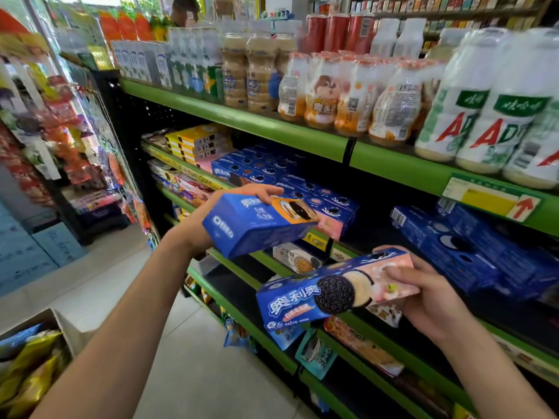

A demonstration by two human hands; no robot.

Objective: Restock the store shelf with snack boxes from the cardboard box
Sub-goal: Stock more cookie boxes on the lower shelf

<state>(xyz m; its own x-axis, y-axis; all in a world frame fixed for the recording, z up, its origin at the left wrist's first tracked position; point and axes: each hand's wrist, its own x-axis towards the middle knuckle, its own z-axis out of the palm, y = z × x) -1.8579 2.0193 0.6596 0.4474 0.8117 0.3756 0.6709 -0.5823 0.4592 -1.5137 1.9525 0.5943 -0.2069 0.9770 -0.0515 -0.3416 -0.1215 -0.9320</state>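
In the head view, the left hand (211, 213) holds a blue Oreo box with an orange end (257, 225), fingers curled over its top edge, the box tilted and raised in front of the second shelf. The right hand (429, 297) grips a blue-and-pink Oreo box (332, 291) by its pink end, thumb across the face, fingers wrapped behind; this box sits lower and nearer the camera, apart from the first.

The green-edged store shelf (272, 128) rises on the right. Its top level carries rows of drink bottles: white AD bottles (484, 110), orange-and-white squirrel-label bottles (348, 95) and beige milk-drink bottles (251, 71). The level below holds rows of blue Oreo boxes (266, 167), some with pink ends, and a stack of yellow boxes (196, 143) at the far end. More blue boxes (453, 246) lie flat at the right of that level, under a yellow price tag with a red arrow (490, 201).

At the lower left corner the cardboard box (57, 322) stands open on the tiled floor, with yellow and blue snack packets (30, 367) inside.
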